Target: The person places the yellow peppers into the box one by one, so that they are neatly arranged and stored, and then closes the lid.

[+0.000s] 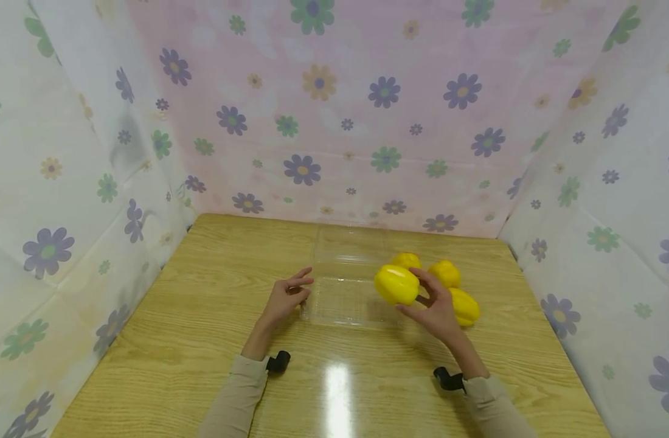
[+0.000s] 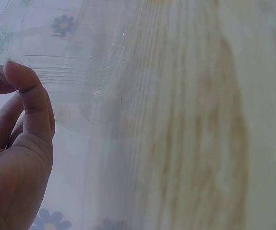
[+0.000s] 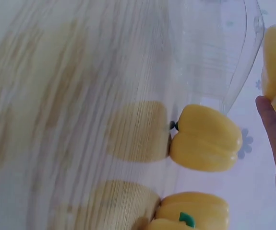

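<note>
The left hand (image 1: 282, 302) pinches the left rim of a clear plastic clamshell container (image 1: 340, 301), its lid folded back, its ribbed floor showing. Above the base's right side, a yellow bell pepper (image 1: 396, 285) is gripped by the right hand (image 1: 440, 310); three more yellow bell peppers (image 1: 446, 274) cluster beyond.

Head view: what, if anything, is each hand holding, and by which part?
Right hand: a glossy yellow bell pepper, gripped at its stem end. Left hand: a clear plastic container, pinched at its left rim.
</note>
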